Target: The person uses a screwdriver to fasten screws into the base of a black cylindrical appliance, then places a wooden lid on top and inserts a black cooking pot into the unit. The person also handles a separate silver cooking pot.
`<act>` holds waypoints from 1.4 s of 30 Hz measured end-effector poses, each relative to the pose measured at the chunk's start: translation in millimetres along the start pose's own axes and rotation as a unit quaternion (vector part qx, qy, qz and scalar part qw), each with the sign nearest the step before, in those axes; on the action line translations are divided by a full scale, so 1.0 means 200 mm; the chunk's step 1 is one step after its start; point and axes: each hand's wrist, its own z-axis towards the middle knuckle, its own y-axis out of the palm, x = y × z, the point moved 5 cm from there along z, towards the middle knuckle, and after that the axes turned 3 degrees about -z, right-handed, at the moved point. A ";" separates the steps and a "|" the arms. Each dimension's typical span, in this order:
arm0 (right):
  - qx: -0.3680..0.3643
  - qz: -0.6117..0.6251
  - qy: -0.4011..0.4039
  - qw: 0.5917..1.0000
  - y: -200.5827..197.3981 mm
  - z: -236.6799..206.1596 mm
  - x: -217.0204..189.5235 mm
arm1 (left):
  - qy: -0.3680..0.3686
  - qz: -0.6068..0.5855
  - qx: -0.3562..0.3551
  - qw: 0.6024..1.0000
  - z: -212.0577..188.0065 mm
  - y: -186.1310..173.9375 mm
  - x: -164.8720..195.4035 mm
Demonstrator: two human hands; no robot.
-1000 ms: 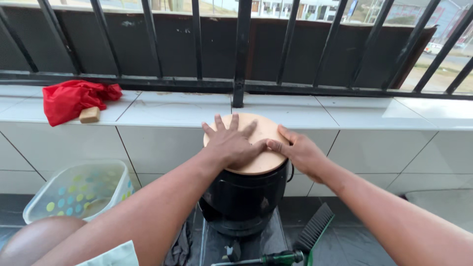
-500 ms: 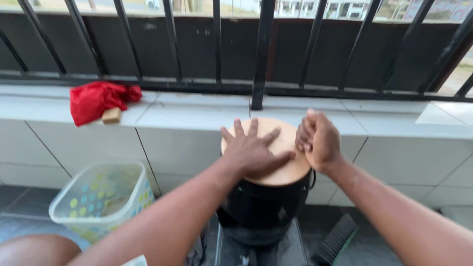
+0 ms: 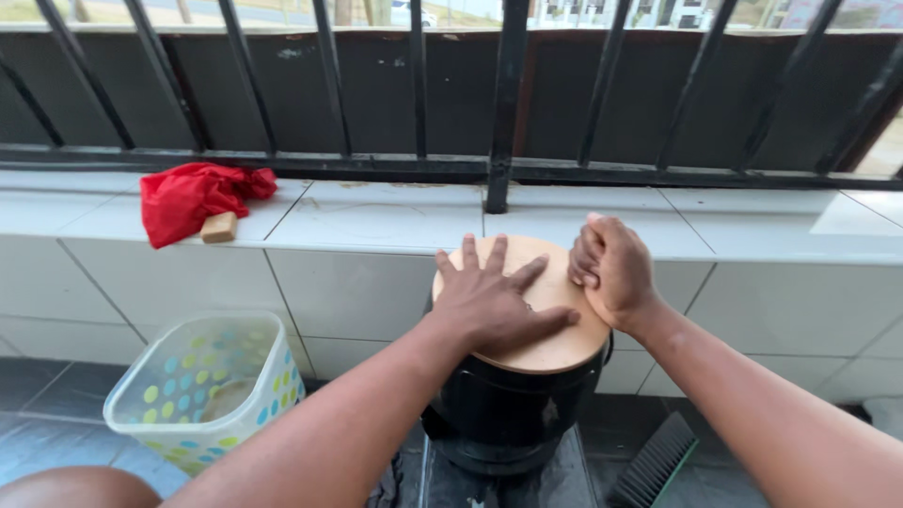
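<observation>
A black bin (image 3: 508, 414) with a round wooden lid (image 3: 555, 343) stands on the floor against the tiled ledge. My left hand (image 3: 494, 301) lies flat on the lid, fingers spread. At the lid's right rim my right hand (image 3: 613, 273) is curled into a loose fist, resting on its edge. Neither hand holds anything.
A red cloth (image 3: 193, 198) and a small tan block (image 3: 218, 227) lie on the white tiled ledge (image 3: 376, 221). Black railing bars (image 3: 503, 94) rise above it. A clear dotted basket (image 3: 212, 386) sits on the floor at left, a black brush (image 3: 658, 461) at lower right.
My right hand has gone from lying open on the lid to a curled fist at its right rim. The view has shifted a little; my left hand stays flat.
</observation>
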 end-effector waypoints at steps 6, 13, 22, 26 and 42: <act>-0.008 0.030 -0.011 0.999 -0.01 0.09 -0.03 | -0.019 -0.029 -0.020 0.999 0.04 0.04 -0.06; -0.004 -0.022 0.046 0.999 0.15 0.02 0.11 | -0.054 -0.181 0.124 0.974 0.11 0.05 -0.23; -0.004 0.051 0.041 0.998 0.22 0.15 -0.07 | -0.087 -0.146 0.056 0.984 0.08 0.02 -0.25; -0.058 0.032 -0.138 0.988 0.24 0.41 -0.31 | -0.057 -0.090 0.078 0.991 0.04 0.03 -0.23; -0.054 0.016 0.024 0.998 0.29 0.45 0.21 | -0.072 -0.222 0.219 0.948 0.02 0.04 -0.31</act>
